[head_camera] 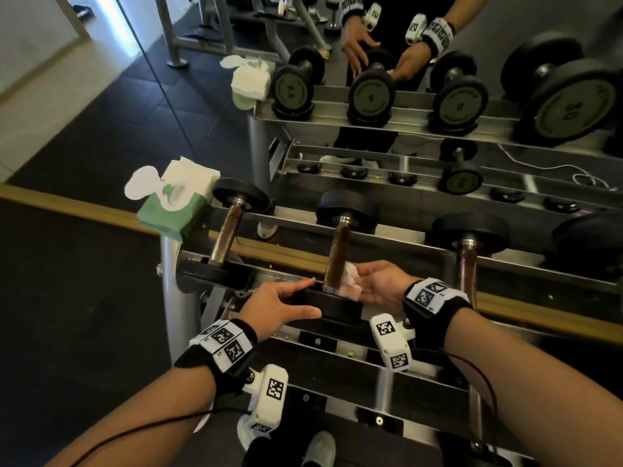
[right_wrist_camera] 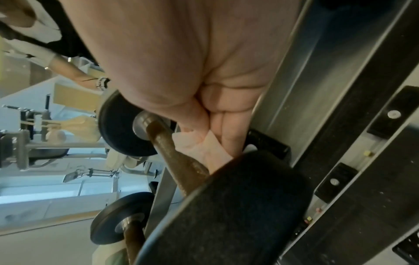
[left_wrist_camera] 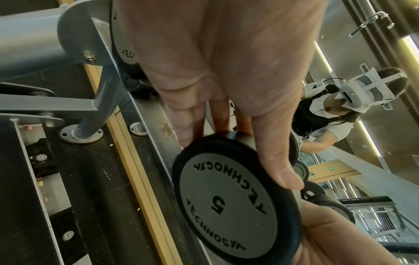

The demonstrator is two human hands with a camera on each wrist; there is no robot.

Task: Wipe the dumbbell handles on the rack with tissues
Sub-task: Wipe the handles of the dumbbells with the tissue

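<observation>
The middle dumbbell lies across the top shelf of the rack (head_camera: pixel 526 269), its brown handle (head_camera: pixel 337 257) running away from me. My left hand (head_camera: pixel 313 296) grips the near black head, marked 5 (left_wrist_camera: pixel 226 206), with fingers over the top and thumb on the face. My right hand (head_camera: pixel 360 281) pinches a crumpled white tissue (head_camera: pixel 350 283) and holds it against the right side of the handle near the close end. In the right wrist view the tissue (right_wrist_camera: pixel 204 150) sits between thumb and fingers, touching the handle (right_wrist_camera: pixel 179 161).
A green tissue pack (head_camera: pixel 175 203) sits on the rack's left end. Another dumbbell (head_camera: pixel 226 237) lies to the left and one (head_camera: pixel 468 254) to the right. A mirror (head_camera: pixel 371 62) behind the rack reflects me and the dumbbells. Lower shelves (head_camera: pixel 337 345) run below my wrists.
</observation>
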